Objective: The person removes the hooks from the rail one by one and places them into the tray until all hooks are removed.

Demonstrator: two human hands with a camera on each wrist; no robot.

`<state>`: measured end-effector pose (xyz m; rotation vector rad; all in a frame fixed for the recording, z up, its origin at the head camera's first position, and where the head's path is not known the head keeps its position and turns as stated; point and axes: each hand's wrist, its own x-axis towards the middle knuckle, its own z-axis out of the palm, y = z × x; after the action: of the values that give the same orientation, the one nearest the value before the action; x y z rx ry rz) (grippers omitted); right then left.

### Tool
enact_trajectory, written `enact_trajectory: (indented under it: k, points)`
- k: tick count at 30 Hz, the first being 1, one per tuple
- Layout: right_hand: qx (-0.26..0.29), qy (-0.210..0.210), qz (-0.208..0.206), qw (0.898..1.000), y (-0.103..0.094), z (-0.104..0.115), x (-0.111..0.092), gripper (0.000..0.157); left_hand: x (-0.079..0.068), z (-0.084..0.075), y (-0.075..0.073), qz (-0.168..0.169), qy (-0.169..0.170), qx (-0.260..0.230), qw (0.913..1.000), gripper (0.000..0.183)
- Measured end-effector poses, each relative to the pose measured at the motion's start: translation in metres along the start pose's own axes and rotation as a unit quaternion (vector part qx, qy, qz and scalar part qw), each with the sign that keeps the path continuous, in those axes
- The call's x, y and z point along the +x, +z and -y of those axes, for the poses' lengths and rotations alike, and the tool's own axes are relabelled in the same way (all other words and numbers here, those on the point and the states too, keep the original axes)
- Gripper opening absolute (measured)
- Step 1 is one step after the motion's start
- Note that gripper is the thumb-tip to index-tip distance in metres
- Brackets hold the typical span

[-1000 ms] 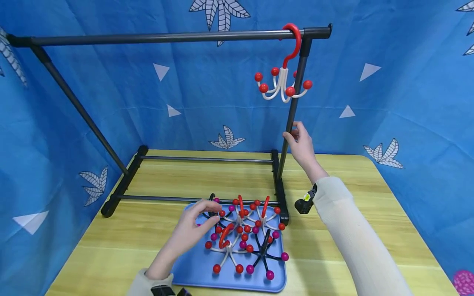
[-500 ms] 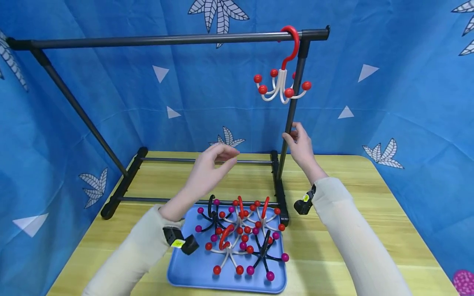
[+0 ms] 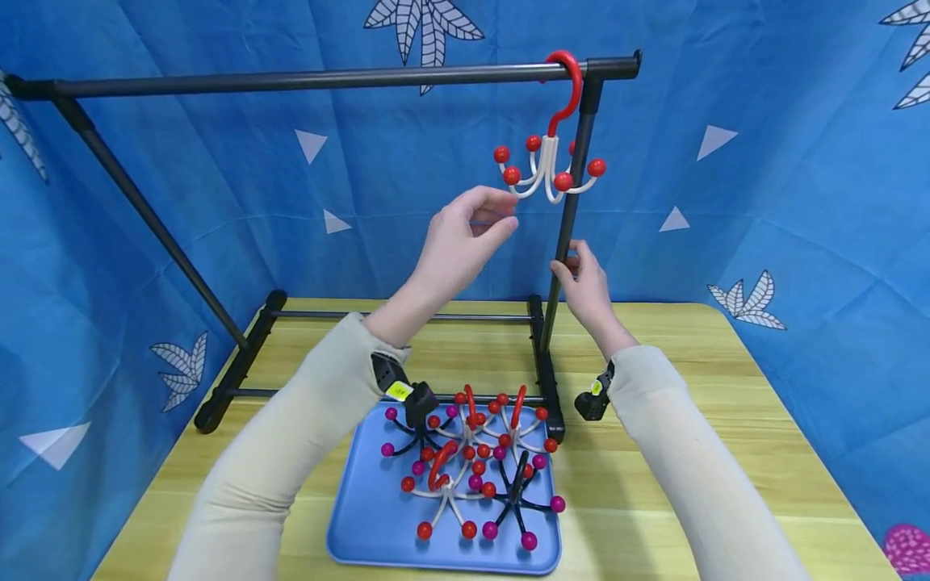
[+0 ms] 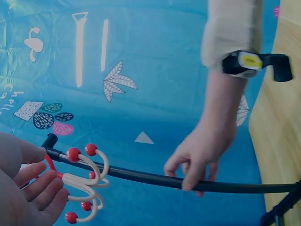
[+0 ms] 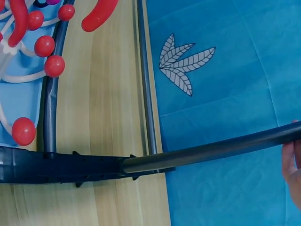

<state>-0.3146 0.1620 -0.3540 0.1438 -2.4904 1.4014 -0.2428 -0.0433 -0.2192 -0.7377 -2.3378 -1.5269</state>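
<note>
A white multi-arm hook hanger (image 3: 550, 157) with red ball tips and a red hook hangs from the right end of the rack's black top bar (image 3: 327, 78). My left hand (image 3: 465, 234) is raised just below and left of it, fingers loosely bent and nothing held. In the left wrist view, the fingers of my left hand (image 4: 28, 188) overlap the hanger's red hook; contact cannot be told. My right hand (image 3: 587, 286) grips the rack's right upright post (image 3: 567, 234) between thumb and fingers. The right wrist view shows only part of that hand (image 5: 292, 169) at its edge.
A blue tray (image 3: 370, 516) in front of the rack holds several similar hangers, white-and-red ones (image 3: 446, 488) and black ones with magenta balls (image 3: 516, 492). The rack's base (image 3: 240, 363) stands on a wooden table (image 3: 676, 484). Blue printed cloth (image 3: 407, 177) hangs behind.
My left hand has risen from over the tray, up and to the right, to beside the hanging hanger. My right hand has stayed on the post.
</note>
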Motion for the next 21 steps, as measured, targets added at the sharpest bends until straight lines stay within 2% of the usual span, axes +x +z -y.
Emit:
enact_trajectory:
  k: [3,7,10,16,21]
  points:
    - [-0.002,-0.002,0.0,1.0,0.002,0.002,0.0,0.036,0.015,-0.007,0.001,-0.021,0.001,0.003,0.9998,0.03]
    - [-0.002,-0.002,-0.001,1.0,0.002,0.002,0.0,0.035,0.037,-0.019,0.002,-0.041,-0.025,0.005,0.9988,0.034]
    - [-0.003,-0.003,-0.003,1.0,0.002,0.0,-0.001,0.033,0.054,-0.029,0.004,-0.044,-0.031,0.01,0.9985,0.035]
    - [-0.001,-0.011,-0.002,1.0,0.004,0.0,-0.003,0.03,0.08,-0.041,0.012,-0.043,-0.012,0.077,0.996,0.037]
    - [0.005,-0.016,-0.012,1.0,0.002,-0.001,-0.003,0.028,0.099,-0.045,0.018,-0.035,-0.04,0.083,0.9952,0.041]
